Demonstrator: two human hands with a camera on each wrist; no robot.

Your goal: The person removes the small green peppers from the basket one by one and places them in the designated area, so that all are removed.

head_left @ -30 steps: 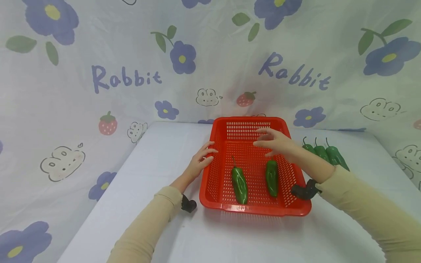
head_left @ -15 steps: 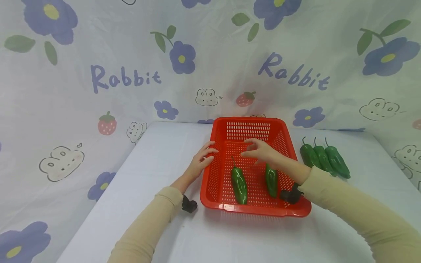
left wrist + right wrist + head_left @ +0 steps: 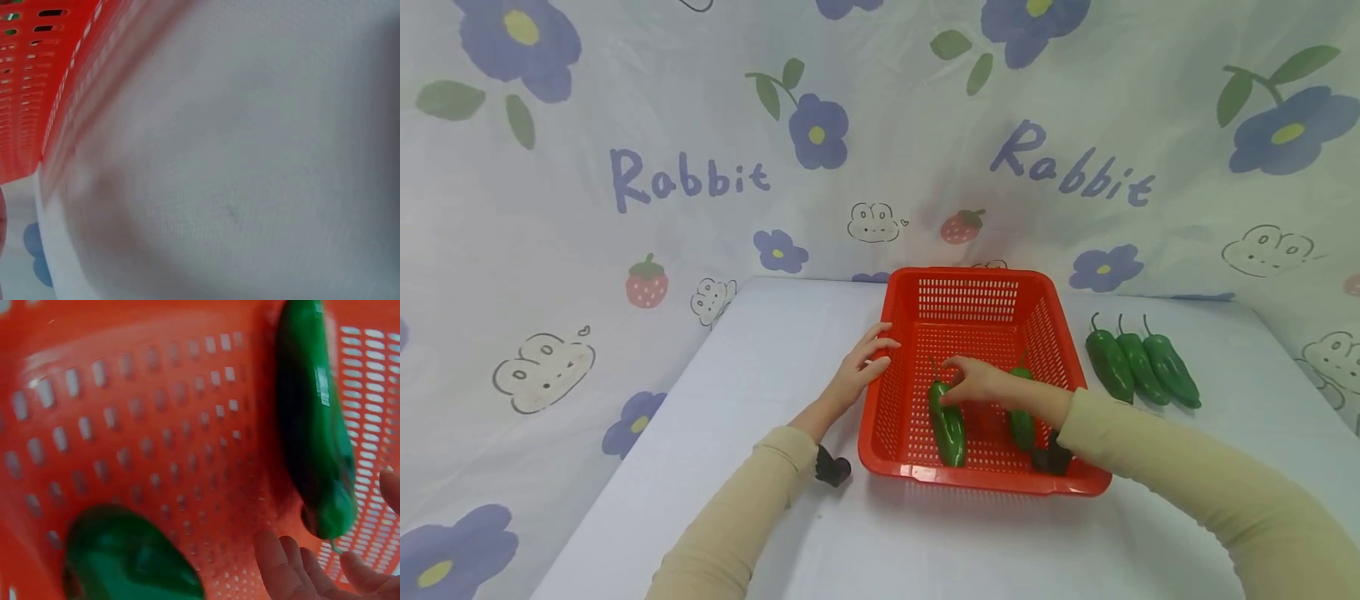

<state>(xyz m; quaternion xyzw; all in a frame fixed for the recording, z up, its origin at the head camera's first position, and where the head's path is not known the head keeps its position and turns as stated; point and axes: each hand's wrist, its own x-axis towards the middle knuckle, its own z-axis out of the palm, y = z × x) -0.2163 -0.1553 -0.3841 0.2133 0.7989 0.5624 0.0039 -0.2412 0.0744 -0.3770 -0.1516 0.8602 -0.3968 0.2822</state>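
A red plastic basket [image 3: 985, 477] stands on the white table. Two glossy green peppers lie on its perforated floor: a left pepper [image 3: 949, 429] and a right pepper [image 3: 1021, 423]. My right hand [image 3: 981, 381] is inside the basket, fingers and thumb spread around the stem end of the left pepper. In the right wrist view, that pepper [image 3: 315, 419] has its thin stem close to the fingertips [image 3: 272, 556], with a gap still between fingers and pepper body. My left hand [image 3: 853, 371] rests with loose fingers over the basket's left rim.
Three more green peppers [image 3: 1138, 367] lie side by side on the table right of the basket, stems pointing away. Behind the table hangs a printed cloth [image 3: 700, 100] with flowers and rabbits. A black wrist camera [image 3: 832, 467] sits on the left wrist.
My right hand has moved left and down from over the basket's right side to the left pepper's stem end. The left hand has stayed at the rim.
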